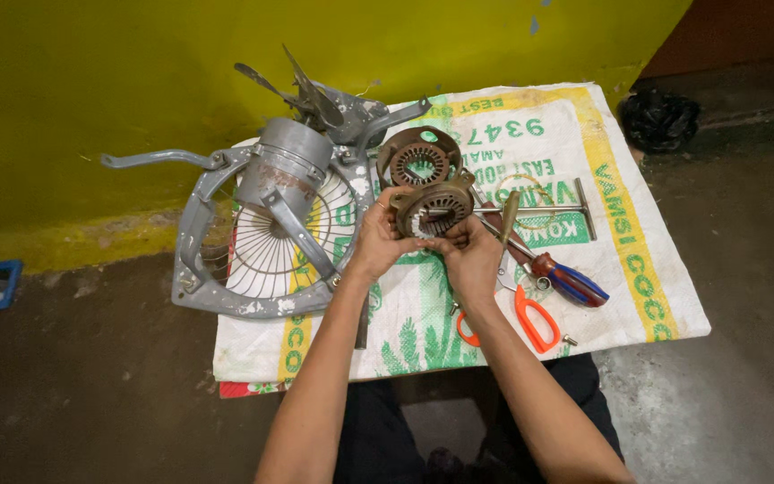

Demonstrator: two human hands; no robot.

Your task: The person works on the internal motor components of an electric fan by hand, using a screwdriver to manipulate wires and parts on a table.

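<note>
While gripped on both sides, rusty motor stator (433, 208) between left hand (374, 240) and right hand (470, 254).

I am looking at a makeshift floor-level repair spot, not a fitted workshop: a woven plastic sack (602, 179) spread on bare concrete floor (91, 376) serves as the work surface. On the sack's left edge lies a stripped grey fan frame (226, 269); towards its right lie a screwdriver (575, 282) and orange-handled scissors (530, 318). Behind the sack rises a scuffed yellow wall (136, 81).
</note>
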